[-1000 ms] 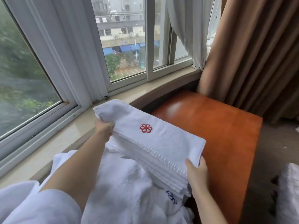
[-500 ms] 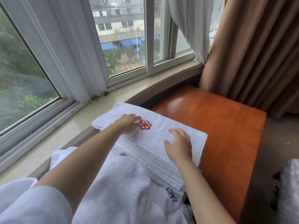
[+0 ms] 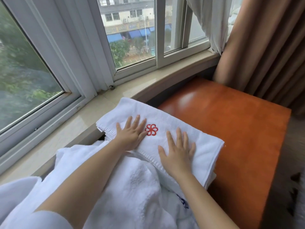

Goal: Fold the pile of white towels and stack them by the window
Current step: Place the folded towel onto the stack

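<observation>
A folded white towel (image 3: pixel 194 138) with a red flower emblem lies on top of a stack, spanning the window sill's edge and the wooden table. My left hand (image 3: pixel 130 133) presses flat on it just left of the emblem, fingers spread. My right hand (image 3: pixel 177 156) lies flat on its near right part, fingers apart. Neither hand grips anything. A loose pile of white towels (image 3: pixel 128 187) lies crumpled below the folded one, under my forearms; a blue mark shows on one.
The beige stone window sill (image 3: pixel 69 129) curves along the white-framed windows (image 3: pixel 92 52). An orange-brown wooden table (image 3: pixel 239 126) extends to the right. Brown curtains (image 3: pixel 267 47) hang at the right, with a sheer white curtain (image 3: pixel 209 19) beside them.
One second ago both hands held the folded towel by its ends above the pile. They set it down, and now both palms lie spread flat on its top.
</observation>
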The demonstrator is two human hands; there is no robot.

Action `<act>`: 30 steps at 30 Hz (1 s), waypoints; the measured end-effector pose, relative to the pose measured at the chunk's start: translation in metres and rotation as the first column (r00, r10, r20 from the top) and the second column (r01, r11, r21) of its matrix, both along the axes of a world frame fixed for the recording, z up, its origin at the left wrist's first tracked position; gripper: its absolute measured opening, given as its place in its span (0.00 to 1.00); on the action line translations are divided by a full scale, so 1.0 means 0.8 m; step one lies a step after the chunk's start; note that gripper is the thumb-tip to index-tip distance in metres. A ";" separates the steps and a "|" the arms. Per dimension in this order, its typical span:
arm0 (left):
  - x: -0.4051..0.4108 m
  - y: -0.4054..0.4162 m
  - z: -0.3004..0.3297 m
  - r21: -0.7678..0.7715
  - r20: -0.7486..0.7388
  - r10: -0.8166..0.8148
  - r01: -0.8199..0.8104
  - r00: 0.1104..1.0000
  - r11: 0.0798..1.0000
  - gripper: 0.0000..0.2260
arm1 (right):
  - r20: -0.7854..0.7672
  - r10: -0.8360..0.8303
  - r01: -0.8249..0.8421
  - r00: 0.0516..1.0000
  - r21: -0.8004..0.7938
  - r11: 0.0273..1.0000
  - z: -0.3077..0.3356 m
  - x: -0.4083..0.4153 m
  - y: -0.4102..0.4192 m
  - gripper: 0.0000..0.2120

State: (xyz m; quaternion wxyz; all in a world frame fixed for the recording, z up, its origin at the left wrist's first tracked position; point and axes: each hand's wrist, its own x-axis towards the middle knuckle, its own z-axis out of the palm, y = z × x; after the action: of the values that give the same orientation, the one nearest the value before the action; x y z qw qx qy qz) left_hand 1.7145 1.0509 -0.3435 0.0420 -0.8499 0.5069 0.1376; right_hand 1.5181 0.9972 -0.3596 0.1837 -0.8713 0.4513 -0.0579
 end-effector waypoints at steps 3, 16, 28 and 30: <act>0.002 0.012 -0.008 0.003 -0.006 -0.037 0.037 0.999 0.999 0.26 | 0.028 -0.017 0.019 0.999 -0.061 0.998 -0.015 -0.006 0.021 0.38; -0.023 0.003 0.039 0.051 -0.102 0.051 -0.046 0.993 0.998 0.25 | -0.008 0.017 -0.016 1.000 0.074 0.997 0.017 -0.006 0.004 0.30; -0.073 0.179 0.142 -0.295 -0.151 0.159 -0.198 0.976 0.935 0.23 | 0.332 -0.003 -0.181 0.943 0.525 0.832 0.121 -0.018 0.150 0.32; -0.087 0.215 0.147 -0.351 -0.184 0.188 -0.243 0.965 0.904 0.25 | 0.164 0.119 -0.177 0.979 0.412 0.894 0.127 -0.028 0.173 0.41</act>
State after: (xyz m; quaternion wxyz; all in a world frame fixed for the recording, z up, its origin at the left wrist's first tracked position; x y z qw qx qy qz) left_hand 1.6449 1.2229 -0.2256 -0.1718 -0.8809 0.4283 0.1048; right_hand 1.4955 1.1359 -0.2583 0.4026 -0.8363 0.3720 -0.0026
